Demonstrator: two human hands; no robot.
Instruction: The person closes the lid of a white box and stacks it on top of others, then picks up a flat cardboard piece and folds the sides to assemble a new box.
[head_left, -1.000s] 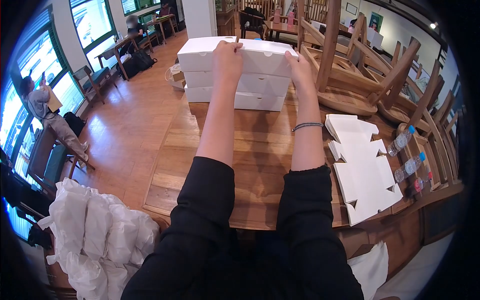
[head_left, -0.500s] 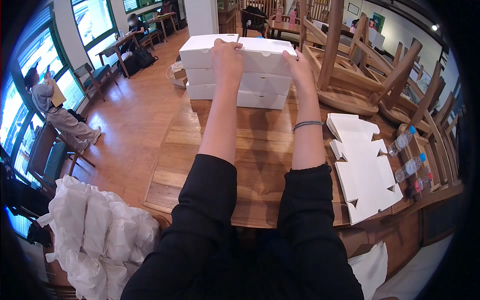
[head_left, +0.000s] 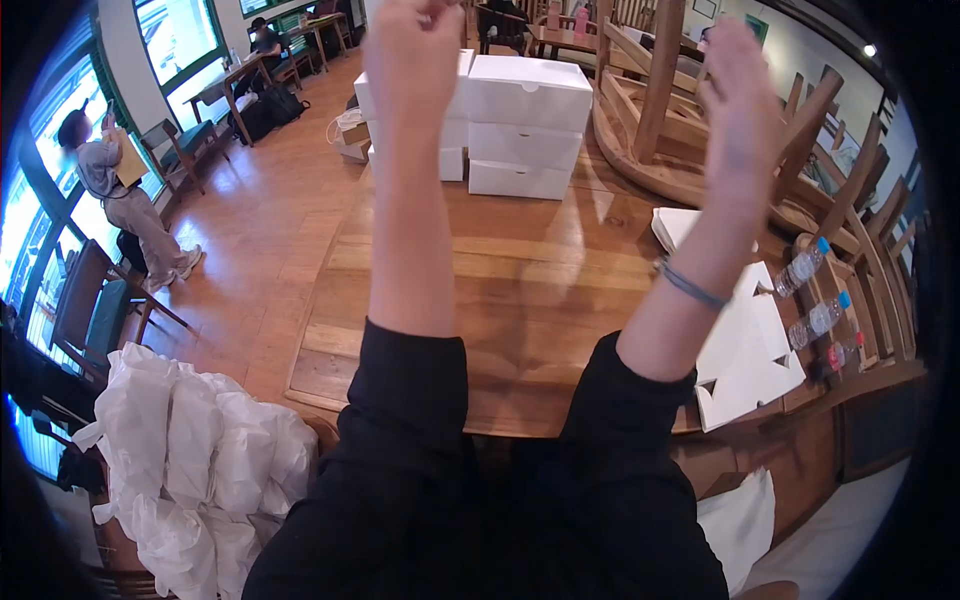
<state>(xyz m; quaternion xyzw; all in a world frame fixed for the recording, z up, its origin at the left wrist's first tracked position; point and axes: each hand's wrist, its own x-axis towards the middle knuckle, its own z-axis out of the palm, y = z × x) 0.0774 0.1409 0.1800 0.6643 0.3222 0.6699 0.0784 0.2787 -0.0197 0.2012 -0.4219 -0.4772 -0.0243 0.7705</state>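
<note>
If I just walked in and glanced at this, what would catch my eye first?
Two bare hands, the left hand and right hand, raised empty above the wooden table. Behind them, at the table's far end, stands a stack of closed white cardboard boxes, and flat unfolded white box blanks lie at the right edge.

White closed boxes (head_left: 527, 120) stacked three high in two side-by-side columns at my table's far end, lids shut, upright, tab slots facing me.

Both hands are off the stacked white boxes (head_left: 528, 120) now. The left hand (head_left: 412, 55) and right hand (head_left: 740, 110) are raised above the table, empty.
</note>
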